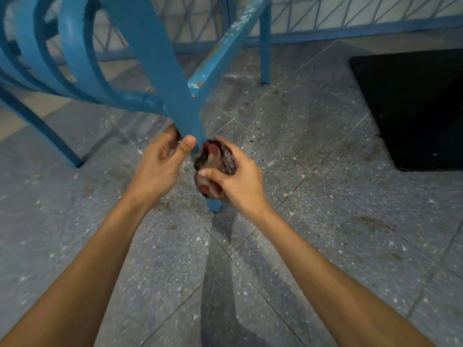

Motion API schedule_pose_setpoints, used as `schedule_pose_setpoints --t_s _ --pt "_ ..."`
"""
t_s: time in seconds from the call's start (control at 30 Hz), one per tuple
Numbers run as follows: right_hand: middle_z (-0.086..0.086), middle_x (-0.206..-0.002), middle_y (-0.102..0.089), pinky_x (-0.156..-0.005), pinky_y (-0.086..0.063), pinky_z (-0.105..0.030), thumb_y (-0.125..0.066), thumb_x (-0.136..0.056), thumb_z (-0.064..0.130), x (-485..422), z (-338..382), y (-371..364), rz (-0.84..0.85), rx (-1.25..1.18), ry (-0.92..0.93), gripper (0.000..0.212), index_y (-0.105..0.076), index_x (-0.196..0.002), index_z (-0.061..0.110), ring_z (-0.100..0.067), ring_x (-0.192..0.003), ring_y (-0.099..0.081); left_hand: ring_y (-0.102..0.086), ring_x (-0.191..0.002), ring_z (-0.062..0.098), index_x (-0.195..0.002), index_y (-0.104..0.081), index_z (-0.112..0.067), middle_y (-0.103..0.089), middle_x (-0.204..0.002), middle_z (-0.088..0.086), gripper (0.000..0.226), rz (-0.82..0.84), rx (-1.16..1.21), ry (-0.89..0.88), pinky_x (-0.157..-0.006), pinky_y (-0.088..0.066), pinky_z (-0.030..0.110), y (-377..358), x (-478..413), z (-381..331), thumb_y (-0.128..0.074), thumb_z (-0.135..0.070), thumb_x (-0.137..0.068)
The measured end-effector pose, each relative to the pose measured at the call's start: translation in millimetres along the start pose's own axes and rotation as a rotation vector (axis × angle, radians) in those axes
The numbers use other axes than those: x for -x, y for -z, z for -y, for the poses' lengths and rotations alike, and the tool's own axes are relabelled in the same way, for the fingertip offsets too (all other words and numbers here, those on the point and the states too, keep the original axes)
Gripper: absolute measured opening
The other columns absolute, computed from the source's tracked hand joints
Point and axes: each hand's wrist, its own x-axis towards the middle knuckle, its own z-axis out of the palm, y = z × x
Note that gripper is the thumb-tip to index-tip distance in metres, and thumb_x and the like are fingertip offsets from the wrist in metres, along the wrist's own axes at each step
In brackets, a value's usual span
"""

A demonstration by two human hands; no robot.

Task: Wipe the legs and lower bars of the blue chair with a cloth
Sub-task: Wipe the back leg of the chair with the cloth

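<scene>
The person is bracing the blue chair (pixel 75 46) by its near leg (pixel 172 91). The left hand (pixel 160 161) is closing its grip round that leg, thumb across the front. Just below it, the right hand (pixel 238 181) is clamping its grip on a wadded dark cloth (pixel 215 159) pressed to the leg, low near the tiled floor (pixel 300 221). So bunched, the cloth is probably touching one face only and missing the others. A hard rub risks skidding the leg, and the chipped side bar (pixel 220 53) could snag the fabric.
</scene>
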Motion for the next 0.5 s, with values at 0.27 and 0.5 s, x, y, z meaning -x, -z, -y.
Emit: schedule_pose_setpoints --t_s 0.27,0.5 --pt "-0.003 -0.121 -0.066 -0.105 -0.044 -0.039 -0.083 -0.065 0.006 -4 -52 -6 0.286 0.140 -0.228 0.075 -0.053 -0.133 0.022 -0.017 -0.113 -0.061 -0.049 -0.111 -0.018 -0.127 -0.048 -0.021 -0.053 -0.124 -0.020 0.033 0.004 -0.016 0.060 -0.088 -0.038 0.003 11 4 -1 -0.044 -0.030 -0.095" --pt "-0.003 -0.106 -0.066 -0.065 -0.037 0.008 -0.073 -0.080 0.005 19 -71 -26 0.168 0.458 -0.310 0.050 -0.059 -0.126 0.018 -0.009 -0.081 -0.058 -0.055 -0.107 -0.010 -0.121 -0.053 -0.023 -0.059 -0.115 -0.019 0.028 0.002 -0.065 0.108 -0.089 -0.042 0.008 12 7 -5 -0.045 -0.034 -0.096"
